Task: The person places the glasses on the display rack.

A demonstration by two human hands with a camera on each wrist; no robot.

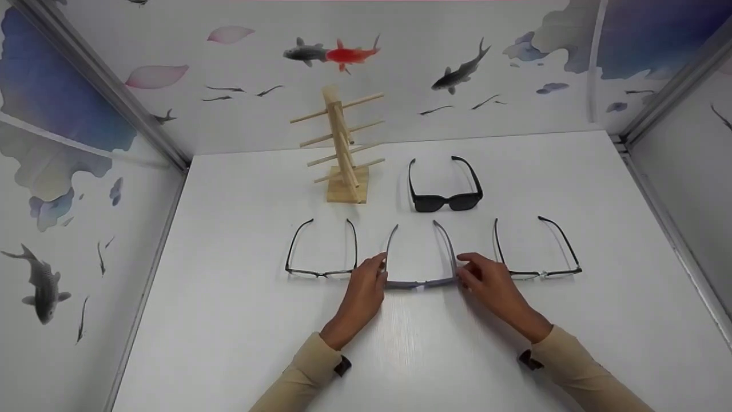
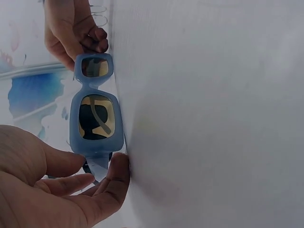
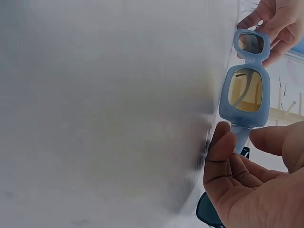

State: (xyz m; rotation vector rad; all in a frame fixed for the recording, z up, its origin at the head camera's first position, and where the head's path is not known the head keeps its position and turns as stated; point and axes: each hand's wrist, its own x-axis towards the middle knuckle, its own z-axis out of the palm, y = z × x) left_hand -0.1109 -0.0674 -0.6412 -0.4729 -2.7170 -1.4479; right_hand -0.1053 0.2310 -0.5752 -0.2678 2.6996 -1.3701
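Smooth white tabletop (image 1: 423, 355) — thick-rimmed squarish blue glasses (image 2: 89, 88) — fingers (image 2: 118, 185) around temples (image 2: 98, 166).

Dim, greyish wrist views with soft glare and faint shadows across the tabletop (image 1: 423, 355)

No words, letters, numbers, brand names or signs can be read in any of the three views.
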